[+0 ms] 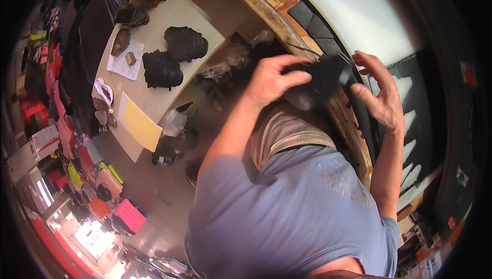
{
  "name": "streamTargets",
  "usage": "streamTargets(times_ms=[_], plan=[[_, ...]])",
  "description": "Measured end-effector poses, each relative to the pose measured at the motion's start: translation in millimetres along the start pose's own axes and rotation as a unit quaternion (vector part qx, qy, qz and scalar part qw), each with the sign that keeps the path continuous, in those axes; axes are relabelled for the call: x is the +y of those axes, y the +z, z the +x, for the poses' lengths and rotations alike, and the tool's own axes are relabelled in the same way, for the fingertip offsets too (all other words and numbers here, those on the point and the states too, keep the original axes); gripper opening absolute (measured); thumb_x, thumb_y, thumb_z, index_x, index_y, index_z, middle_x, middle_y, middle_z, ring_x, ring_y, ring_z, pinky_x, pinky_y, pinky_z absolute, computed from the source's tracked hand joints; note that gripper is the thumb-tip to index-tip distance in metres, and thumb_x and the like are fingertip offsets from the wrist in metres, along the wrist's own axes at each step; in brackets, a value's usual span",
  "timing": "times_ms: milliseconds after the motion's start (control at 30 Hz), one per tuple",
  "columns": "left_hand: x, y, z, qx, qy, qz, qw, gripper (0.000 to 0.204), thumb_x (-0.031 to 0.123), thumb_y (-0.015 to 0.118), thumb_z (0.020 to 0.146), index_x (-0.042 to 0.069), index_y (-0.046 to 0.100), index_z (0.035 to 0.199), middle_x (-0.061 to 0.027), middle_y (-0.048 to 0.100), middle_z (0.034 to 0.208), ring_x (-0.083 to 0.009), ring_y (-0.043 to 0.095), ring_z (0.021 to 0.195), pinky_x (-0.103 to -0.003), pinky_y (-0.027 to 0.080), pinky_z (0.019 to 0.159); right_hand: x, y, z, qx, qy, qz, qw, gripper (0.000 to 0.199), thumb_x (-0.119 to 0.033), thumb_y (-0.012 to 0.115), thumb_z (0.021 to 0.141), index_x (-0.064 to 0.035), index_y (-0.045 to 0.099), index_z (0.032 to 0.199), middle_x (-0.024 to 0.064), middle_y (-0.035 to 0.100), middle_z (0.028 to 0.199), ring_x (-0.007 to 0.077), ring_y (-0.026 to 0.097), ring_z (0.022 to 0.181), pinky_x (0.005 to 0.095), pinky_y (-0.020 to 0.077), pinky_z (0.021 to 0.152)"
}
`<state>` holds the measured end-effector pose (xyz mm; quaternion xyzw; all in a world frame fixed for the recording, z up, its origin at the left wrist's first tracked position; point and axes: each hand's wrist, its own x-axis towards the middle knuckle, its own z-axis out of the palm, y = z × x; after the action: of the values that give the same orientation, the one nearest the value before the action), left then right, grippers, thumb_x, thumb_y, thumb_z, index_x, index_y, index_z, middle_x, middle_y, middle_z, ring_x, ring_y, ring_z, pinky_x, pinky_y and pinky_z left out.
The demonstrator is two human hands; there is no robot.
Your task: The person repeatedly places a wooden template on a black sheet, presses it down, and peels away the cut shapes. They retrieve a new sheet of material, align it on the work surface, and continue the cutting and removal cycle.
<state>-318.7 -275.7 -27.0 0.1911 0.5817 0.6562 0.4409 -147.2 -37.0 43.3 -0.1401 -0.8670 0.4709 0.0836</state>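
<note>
The black piece [320, 81] sits between both hands, raised just above the curved wooden edge of the workbench [287, 27]. It is dark, and blurred in this view; its exact kind cannot be told.

**Left hand.** The left hand [271, 79] grips the piece from the left side. The fingers are curled over its top edge, the thumb lies along its near side. The hand is closed on the piece.

**Right hand.** The right hand [379, 97] stands just to the right of the piece. Its fingers are spread wide and bent. The fingertips touch or nearly touch the right end; which of the two cannot be told. A firm grip is not shown.

**Key relation.** The long axis of the piece runs roughly left to right, tilted slightly down toward the left hand. The left hand carries the load, so it is the nearer and controlling hand. The right hand lies off the far end of that axis.

**Surroundings.** A white sheet [359, 12] and black cut sheet material [410, 110] lie on the workbench beyond the hands. Well apart on the left, a pale table [169, 17] bears two black stacks [174, 56] and papers [125, 61].
</note>
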Motion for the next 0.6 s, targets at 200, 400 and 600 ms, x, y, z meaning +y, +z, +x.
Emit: streamTargets(times_ms=[200, 400, 600], plan=[[-4.3, -140.9, -15.7, 0.353, 0.159, -0.302, 0.871, 0.040, 0.008, 0.072, 0.100, 0.004, 0.062, 0.138, -0.0111, 0.070, 0.128, -0.0259, 0.069, 0.114, -0.047, 0.058, 0.102, 60.9, 24.1, -5.6, 0.162, 0.097, -0.025, 0.982, 0.022, -0.013, 0.070, 0.104, -0.0001, 0.073, 0.122, 0.0074, 0.073, 0.109, 0.0156, 0.069, 0.101, 0.0294, 0.0536, 0.093], [-13.1, -261.7, -7.2, 0.513, 0.138, -0.265, 0.805, 0.042, 0.006, 0.072, 0.100, -0.001, 0.059, 0.140, -0.0131, 0.067, 0.135, -0.0281, 0.068, 0.118, -0.047, 0.059, 0.102, 86.4, 33.6, -10.8, 0.221, 0.069, 0.015, 0.973, 0.015, -0.009, 0.069, 0.103, -0.0022, 0.075, 0.116, 0.0048, 0.072, 0.107, 0.0122, 0.067, 0.099, 0.0266, 0.0526, 0.090], [-26.8, -295.4, 14.3, 0.627, -0.011, -0.113, 0.771, 0.042, -0.004, 0.064, 0.098, -0.010, 0.057, 0.140, -0.0171, 0.069, 0.128, -0.0268, 0.068, 0.112, -0.042, 0.054, 0.091, 80.0, 35.8, -8.7, 0.234, 0.062, -0.001, 0.970, 0.014, -0.006, 0.069, 0.103, -0.0011, 0.074, 0.114, 0.0051, 0.071, 0.101, 0.0132, 0.067, 0.096, 0.0265, 0.0525, 0.088]])
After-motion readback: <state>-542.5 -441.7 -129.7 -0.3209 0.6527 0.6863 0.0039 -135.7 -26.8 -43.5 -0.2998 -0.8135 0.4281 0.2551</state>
